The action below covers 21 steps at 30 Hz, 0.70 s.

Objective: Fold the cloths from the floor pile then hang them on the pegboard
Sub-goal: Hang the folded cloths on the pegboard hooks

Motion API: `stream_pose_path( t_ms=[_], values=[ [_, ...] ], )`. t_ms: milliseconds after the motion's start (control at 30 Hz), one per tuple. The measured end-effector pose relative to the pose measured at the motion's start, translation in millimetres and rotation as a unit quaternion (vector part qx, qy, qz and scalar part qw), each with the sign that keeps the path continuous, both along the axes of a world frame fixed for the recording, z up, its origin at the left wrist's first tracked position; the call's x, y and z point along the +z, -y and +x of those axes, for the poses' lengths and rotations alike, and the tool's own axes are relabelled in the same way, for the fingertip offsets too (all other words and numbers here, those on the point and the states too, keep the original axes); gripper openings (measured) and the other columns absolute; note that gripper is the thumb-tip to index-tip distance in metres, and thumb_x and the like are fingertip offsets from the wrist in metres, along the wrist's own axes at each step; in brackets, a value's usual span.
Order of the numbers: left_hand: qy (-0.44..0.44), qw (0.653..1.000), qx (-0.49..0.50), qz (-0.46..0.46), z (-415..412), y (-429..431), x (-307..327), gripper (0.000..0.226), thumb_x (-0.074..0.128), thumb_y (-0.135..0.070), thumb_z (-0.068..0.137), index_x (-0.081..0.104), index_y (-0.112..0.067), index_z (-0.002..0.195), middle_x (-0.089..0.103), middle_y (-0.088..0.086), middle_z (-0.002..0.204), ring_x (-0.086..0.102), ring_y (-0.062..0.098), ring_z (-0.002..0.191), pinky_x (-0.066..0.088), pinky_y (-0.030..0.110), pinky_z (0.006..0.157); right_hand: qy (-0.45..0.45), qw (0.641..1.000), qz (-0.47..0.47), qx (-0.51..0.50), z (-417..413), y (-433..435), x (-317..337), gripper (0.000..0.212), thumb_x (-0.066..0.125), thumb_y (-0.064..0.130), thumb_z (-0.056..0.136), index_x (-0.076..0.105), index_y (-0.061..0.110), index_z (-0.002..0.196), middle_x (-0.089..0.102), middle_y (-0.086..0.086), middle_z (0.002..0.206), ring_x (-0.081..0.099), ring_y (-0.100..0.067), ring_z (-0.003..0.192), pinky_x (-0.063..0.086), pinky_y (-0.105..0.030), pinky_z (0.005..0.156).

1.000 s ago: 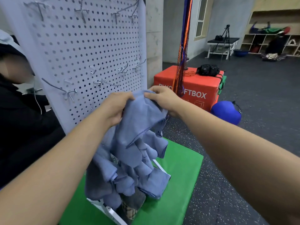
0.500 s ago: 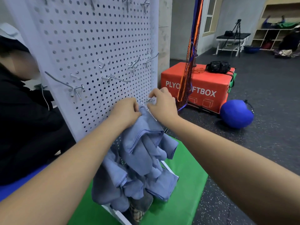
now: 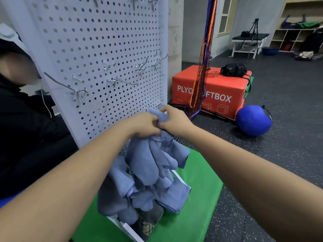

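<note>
The blue cloth (image 3: pixel 150 159) hangs bunched against the lower right part of the white pegboard (image 3: pixel 104 41), its top edge gathered up between both hands. The left grip (image 3: pixel 143 124) is clenched around the cloth's upper fold, fingers curled in. The right grip (image 3: pixel 174 119) pinches the same top edge from the other side, and the 2 touch each other. A small metal hook (image 3: pixel 159 104) sticks out of the board just above the right grip; whether the cloth is already on a hook cannot be told. Below the held cloth more blue cloths (image 3: pixel 113 194) droop in a cluster, with a plaid cloth (image 3: pixel 148 226) at the bottom. The board stands on a green mat (image 3: pixel 197 189) on the dark speckled floor (image 3: pixel 288 154). Longer hooks (image 3: pixel 79 92) jut from the board higher up. A person in black (image 3: pixel 26 128) is behind the board at left. To the right sit a red plyo soft box (image 3: pixel 218 91) carrying a black bag (image 3: pixel 233 69), and a blue ball (image 3: pixel 253 120) beside it.
</note>
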State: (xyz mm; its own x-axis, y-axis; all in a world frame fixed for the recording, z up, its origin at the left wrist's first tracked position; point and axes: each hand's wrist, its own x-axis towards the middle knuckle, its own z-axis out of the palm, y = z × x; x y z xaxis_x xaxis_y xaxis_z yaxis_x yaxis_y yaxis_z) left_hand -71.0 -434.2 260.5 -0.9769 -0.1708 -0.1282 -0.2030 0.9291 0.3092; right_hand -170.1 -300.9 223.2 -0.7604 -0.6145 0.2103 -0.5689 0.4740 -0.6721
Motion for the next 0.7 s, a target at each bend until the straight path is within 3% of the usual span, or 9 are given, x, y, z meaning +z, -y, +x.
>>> stream_pose_path(
  t_ms=[67, 133, 200, 300, 367, 467, 567, 700],
  values=[
    [0.046, 0.998, -0.037, -0.005, -0.5, -2.6, -2.6, 0.017, 0.066, -0.030, 0.093, 0.058, -0.020, 0.082, 0.064, 0.003, 0.089, 0.056, 0.023, 0.086, 0.045, 0.036, 0.074, -0.031, 0.999, 0.012, -0.001, -1.7, -0.2, -5.1, 0.044, 0.079, 0.032, 0.084, 0.061, 0.022, 0.122, 0.074, -0.007, 0.097, 0.068, -0.028, 0.091, 0.056, -0.042, 0.077],
    [0.056, 0.997, -0.019, -0.047, -1.5, -0.1, -5.3, 0.011, 0.061, -0.033, 0.099, 0.061, -0.022, 0.098, 0.066, 0.002, 0.105, 0.059, 0.023, 0.097, 0.047, 0.037, 0.082, -0.030, 0.999, 0.020, 0.002, -0.9, -5.1, -9.3, 0.044, 0.079, 0.032, 0.083, 0.059, 0.023, 0.122, 0.072, -0.008, 0.092, 0.069, -0.030, 0.086, 0.058, -0.046, 0.073],
    [0.013, 0.997, 0.026, -0.066, -0.7, 4.5, -8.4, 0.018, 0.056, -0.031, 0.100, 0.069, -0.022, 0.110, 0.069, 0.002, 0.114, 0.061, 0.024, 0.104, 0.049, 0.038, 0.085, -0.031, 0.999, 0.034, 0.006, 0.7, -11.6, -16.7, 0.043, 0.078, 0.031, 0.082, 0.059, 0.023, 0.120, 0.071, -0.007, 0.089, 0.068, -0.031, 0.085, 0.057, -0.046, 0.072],
    [-0.086, 0.991, 0.078, -0.067, 7.3, 2.2, -15.4, 0.020, 0.054, -0.027, 0.098, 0.074, -0.027, 0.094, 0.073, -0.005, 0.099, 0.065, 0.020, 0.096, 0.049, 0.034, 0.079, -0.036, 0.999, 0.033, 0.014, 6.6, -24.3, -33.4, 0.040, 0.079, 0.031, 0.079, 0.060, 0.021, 0.112, 0.071, -0.006, 0.094, 0.066, -0.029, 0.087, 0.055, -0.045, 0.075],
    [-0.155, 0.983, 0.091, -0.026, 15.6, -8.8, -22.2, 0.016, 0.057, -0.029, 0.093, 0.070, -0.029, 0.084, 0.071, -0.012, 0.088, 0.067, 0.017, 0.090, 0.052, 0.033, 0.079, -0.033, 0.999, 0.019, 0.017, 10.6, -35.8, -46.7, 0.038, 0.080, 0.030, 0.079, 0.060, 0.020, 0.109, 0.071, -0.002, 0.093, 0.065, -0.025, 0.086, 0.053, -0.042, 0.074],
    [-0.239, 0.969, 0.056, 0.036, 35.0, -41.9, -33.9, 0.013, 0.056, -0.038, 0.082, 0.067, -0.033, 0.085, 0.069, -0.013, 0.091, 0.067, 0.015, 0.090, 0.056, 0.042, 0.089, -0.006, 1.000, -0.005, 0.012, 18.3, -56.3, -73.3, 0.033, 0.082, 0.024, 0.081, 0.061, 0.018, 0.106, 0.072, 0.004, 0.091, 0.068, -0.021, 0.084, 0.053, -0.037, 0.074],
    [-0.252, 0.968, 0.010, 0.012, 49.7, -78.2, -60.6, 0.010, 0.058, -0.035, 0.084, 0.066, -0.031, 0.088, 0.069, -0.009, 0.094, 0.064, 0.019, 0.094, 0.050, 0.047, 0.093, 0.034, 0.999, -0.026, -0.006, 26.6, -78.1, -111.9, 0.031, 0.082, 0.022, 0.084, 0.065, 0.023, 0.109, 0.075, 0.005, 0.092, 0.072, -0.018, 0.084, 0.058, -0.038, 0.078],
    [-0.203, 0.972, 0.016, 0.119, 49.8, -107.9, -123.3, 0.013, 0.058, -0.034, 0.083, 0.068, -0.027, 0.089, 0.071, -0.009, 0.091, 0.067, 0.016, 0.090, 0.056, 0.043, 0.086, 0.059, 0.997, -0.026, -0.050, 31.7, -108.4, -173.7, 0.022, 0.078, 0.015, 0.086, 0.069, 0.018, 0.105, 0.075, 0.004, 0.086, 0.069, -0.019, 0.080, 0.057, -0.039, 0.081]
  ],
)
